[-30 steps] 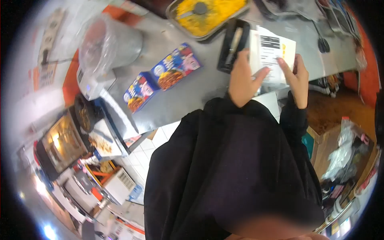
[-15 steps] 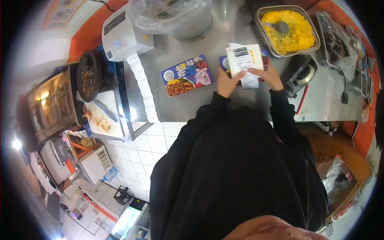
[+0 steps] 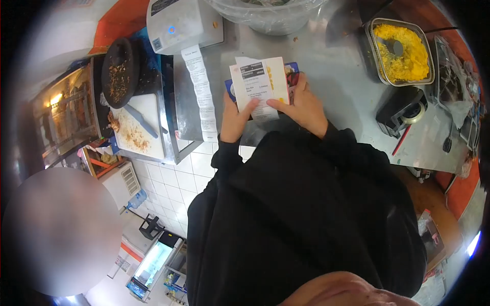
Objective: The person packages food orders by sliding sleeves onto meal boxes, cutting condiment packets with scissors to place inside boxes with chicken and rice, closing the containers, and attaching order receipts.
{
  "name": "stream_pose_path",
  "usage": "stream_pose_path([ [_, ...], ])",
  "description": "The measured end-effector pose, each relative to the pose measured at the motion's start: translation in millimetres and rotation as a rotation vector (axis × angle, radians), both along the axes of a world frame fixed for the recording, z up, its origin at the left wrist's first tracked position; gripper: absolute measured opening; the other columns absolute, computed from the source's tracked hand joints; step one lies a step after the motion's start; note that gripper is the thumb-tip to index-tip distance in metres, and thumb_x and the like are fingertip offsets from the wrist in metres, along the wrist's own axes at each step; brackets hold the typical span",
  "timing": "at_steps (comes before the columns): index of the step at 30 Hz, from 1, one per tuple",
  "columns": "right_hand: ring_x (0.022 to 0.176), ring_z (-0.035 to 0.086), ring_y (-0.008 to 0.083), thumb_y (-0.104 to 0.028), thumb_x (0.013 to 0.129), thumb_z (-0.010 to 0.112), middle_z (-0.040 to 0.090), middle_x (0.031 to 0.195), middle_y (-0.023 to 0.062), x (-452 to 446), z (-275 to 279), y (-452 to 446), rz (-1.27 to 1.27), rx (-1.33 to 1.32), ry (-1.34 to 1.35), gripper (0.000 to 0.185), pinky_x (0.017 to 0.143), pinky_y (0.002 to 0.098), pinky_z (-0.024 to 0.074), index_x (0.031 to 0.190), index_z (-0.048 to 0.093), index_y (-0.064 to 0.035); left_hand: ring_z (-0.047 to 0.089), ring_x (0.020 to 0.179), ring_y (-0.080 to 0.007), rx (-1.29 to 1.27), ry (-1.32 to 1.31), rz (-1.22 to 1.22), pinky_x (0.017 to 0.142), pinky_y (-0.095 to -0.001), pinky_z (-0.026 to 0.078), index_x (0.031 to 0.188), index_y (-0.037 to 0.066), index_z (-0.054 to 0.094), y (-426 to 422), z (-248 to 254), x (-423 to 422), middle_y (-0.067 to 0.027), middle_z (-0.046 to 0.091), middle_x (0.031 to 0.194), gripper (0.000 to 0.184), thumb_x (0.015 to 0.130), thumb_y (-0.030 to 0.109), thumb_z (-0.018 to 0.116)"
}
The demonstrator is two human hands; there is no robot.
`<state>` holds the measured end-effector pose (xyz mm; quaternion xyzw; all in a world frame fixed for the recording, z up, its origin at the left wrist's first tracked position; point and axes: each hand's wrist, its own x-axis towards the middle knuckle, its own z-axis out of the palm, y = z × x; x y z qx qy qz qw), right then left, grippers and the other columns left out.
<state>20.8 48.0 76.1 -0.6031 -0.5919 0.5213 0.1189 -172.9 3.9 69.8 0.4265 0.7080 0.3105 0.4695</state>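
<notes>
My left hand [image 3: 235, 120] and my right hand [image 3: 308, 109] are closed on the two sides of a cream card [image 3: 276, 76], thumbs on its front. On the card lies a printed receipt slip [image 3: 250, 81], its lower end hanging past the card's bottom edge. Behind the card, edges of blue printed packaging [image 3: 292, 69] with food pictures show at both sides. How many pieces are in that bundle I cannot tell. It is over the steel counter [image 3: 342, 97], close to my body.
A grey receipt printer [image 3: 186, 25] trails a long paper strip [image 3: 201, 97] at the left. Beyond are a plastic-lined bowl [image 3: 270, 20] and a tray of yellow food [image 3: 403, 56]. A tape dispenser [image 3: 400, 112] and red pen [image 3: 401, 141] lie right; a cutting board with knife [image 3: 140, 121] left.
Both hands have moved left across the counter with the card and receipt. The blue box that lay separately on the left is no longer seen apart from the bundle.
</notes>
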Motion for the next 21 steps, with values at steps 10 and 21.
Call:
stream_pose_path([
  [10, 0.100, 0.048, 0.0191, -0.039, 0.066, 0.070, 0.044, 0.110, 0.0152, 14.9, -47.4, 24.7, -0.204, -0.283, 0.810, 0.088, 0.084, 0.0277, 0.0396, 0.122, 0.020, 0.0062, 0.059, 0.062, -0.0165, -0.078, -0.646, 0.198, 0.047, -0.0250, 0.045, 0.112, 0.005, 0.044, 12.9, -41.1, -17.9, -0.0095, 0.060, 0.086, 0.054, 0.082, 0.050, 0.040],
  [21, 0.107, 0.041, 0.0191, -0.033, 0.068, 0.069, 0.045, 0.114, 0.0125, 161.9, -7.7, -124.5, -0.474, -0.254, 0.802, 0.082, 0.091, 0.0288, 0.0318, 0.127, 0.023, 0.0007, 0.046, 0.104, -0.0232, -0.219, -0.336, -0.176, 0.087, -0.0342, 0.037, 0.125, 0.001, 0.028, -72.5, -11.1, 104.5, -0.0135, 0.044, 0.116, 0.060, 0.080, 0.027, 0.055],
])
